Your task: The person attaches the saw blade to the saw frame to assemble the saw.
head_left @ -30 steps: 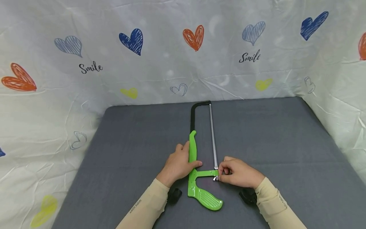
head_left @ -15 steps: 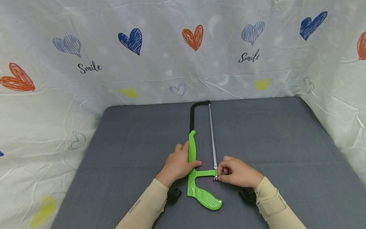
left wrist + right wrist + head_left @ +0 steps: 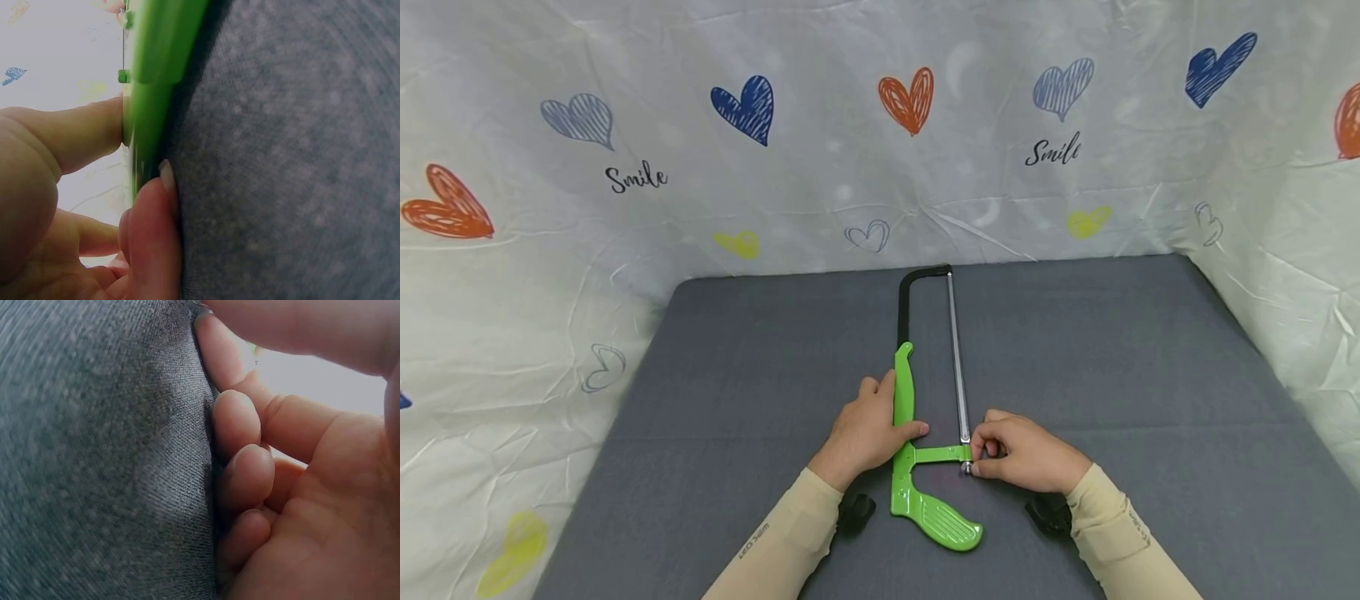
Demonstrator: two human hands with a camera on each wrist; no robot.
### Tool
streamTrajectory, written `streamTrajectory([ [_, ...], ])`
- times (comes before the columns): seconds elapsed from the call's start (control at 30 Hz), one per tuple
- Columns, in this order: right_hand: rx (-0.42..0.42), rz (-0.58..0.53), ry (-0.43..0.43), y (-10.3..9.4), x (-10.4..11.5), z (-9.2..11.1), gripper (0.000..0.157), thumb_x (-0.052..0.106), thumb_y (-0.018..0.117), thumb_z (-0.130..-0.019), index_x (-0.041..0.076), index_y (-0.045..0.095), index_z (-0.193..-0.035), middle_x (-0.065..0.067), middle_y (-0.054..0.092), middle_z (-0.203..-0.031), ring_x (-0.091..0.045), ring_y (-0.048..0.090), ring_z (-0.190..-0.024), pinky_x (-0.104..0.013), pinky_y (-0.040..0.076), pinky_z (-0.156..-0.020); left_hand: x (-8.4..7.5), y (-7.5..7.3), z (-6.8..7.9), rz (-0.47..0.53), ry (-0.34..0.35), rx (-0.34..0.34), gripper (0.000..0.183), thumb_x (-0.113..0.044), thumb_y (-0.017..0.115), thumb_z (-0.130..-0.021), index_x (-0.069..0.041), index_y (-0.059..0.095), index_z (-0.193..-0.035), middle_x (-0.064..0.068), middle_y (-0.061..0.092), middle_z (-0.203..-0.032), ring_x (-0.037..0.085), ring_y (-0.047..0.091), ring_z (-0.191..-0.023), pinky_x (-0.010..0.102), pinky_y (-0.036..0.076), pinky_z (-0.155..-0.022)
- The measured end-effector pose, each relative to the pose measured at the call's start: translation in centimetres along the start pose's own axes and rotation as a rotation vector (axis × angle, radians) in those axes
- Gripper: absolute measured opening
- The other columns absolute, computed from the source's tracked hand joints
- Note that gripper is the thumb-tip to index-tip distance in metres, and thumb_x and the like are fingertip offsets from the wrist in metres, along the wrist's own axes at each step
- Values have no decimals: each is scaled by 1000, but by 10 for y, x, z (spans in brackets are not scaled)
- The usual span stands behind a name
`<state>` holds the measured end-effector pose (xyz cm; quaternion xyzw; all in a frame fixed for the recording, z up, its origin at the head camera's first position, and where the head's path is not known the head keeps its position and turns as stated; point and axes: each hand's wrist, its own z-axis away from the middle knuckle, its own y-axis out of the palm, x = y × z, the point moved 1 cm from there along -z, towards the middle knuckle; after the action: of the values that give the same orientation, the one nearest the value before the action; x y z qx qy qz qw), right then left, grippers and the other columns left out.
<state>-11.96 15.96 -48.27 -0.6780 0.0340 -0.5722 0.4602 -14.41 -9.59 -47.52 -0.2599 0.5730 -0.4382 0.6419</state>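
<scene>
A hacksaw [image 3: 904,390] with a green handle and a black front bow lies flat on the grey cloth, pointing away from me. Its silvery blade [image 3: 957,358] runs along the right side. My left hand [image 3: 867,429] grips the green frame above the pistol handle, thumb over the top; the left wrist view shows fingertips [image 3: 153,212] low at its edge, by the cloth. At the near end of the blade, my right hand [image 3: 1026,450] pinches the small metal wing nut [image 3: 966,469] between thumb and forefinger. The other right fingers [image 3: 240,478] curl against the cloth.
The grey cloth-covered table [image 3: 760,350] stretches around the saw. A white curtain [image 3: 820,183] printed with hearts stands behind and at both sides. Black wrist devices [image 3: 856,514] sit under both forearms.
The wing nut has turned, its wings showing at a different angle. Both hands and the hacksaw have stayed in place.
</scene>
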Motion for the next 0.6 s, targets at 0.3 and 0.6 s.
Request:
streamTrajectory([
  [0.3, 9, -6, 2, -2, -2, 0, 16, 21, 86, -93, 25, 72, -86, 3, 52, -84, -3, 47, -74, -23, 42, -70, -2, -1, 0, 2, 2, 0, 103, -47, 84, -94, -4, 31, -170, 22, 54, -136, 26, 61, -82, 41, 53, -73],
  [0.6, 0, -8, 8, 0, -1, 0, 14, 11, 74, -90, 24, 73, -86, 3, 52, -83, -3, 45, -71, -23, 41, -67, -1, 0, 1, 8, -8, 0, 102, -47, 84, -94, -4, 31, -170, 21, 53, -135, 26, 60, -81, 40, 53, -73],
])
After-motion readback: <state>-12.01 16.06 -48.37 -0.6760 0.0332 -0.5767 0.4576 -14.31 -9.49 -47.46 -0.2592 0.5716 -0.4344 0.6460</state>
